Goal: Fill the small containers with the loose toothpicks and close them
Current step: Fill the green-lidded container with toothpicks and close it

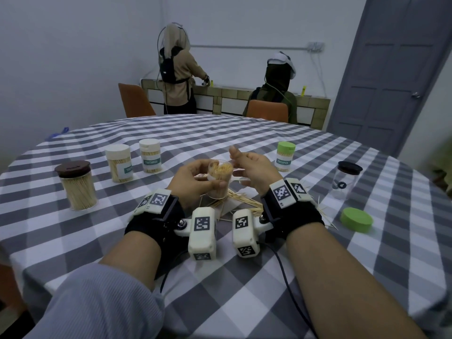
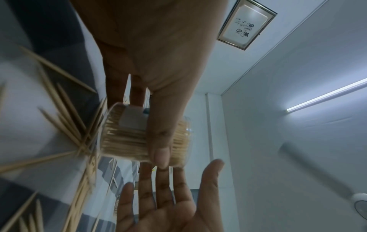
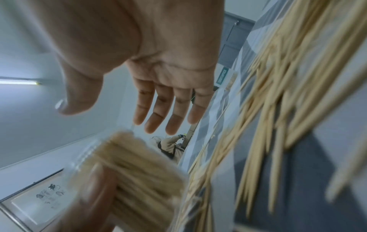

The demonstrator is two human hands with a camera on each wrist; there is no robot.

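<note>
My left hand (image 1: 195, 179) grips a small clear container (image 1: 220, 177) packed with toothpicks, lifted just above the table with its mouth uncovered. In the left wrist view the thumb lies across the container (image 2: 127, 138). My right hand (image 1: 252, 167) hovers beside it with fingers straight and nothing in it; the right wrist view shows the right hand (image 3: 158, 97) with its flat palm next to the container (image 3: 139, 172). Loose toothpicks (image 1: 242, 204) lie in a heap under both hands. A green lid (image 1: 356, 219) rests on the cloth at right.
On the checked tablecloth (image 1: 244, 277) stand closed filled containers: a brown-lidded one (image 1: 76, 184), two white-lidded (image 1: 119, 162) (image 1: 150, 155), a green-lidded one (image 1: 285, 156). An empty clear jar with a black lid (image 1: 347, 179) stands right. Two people work at a far counter.
</note>
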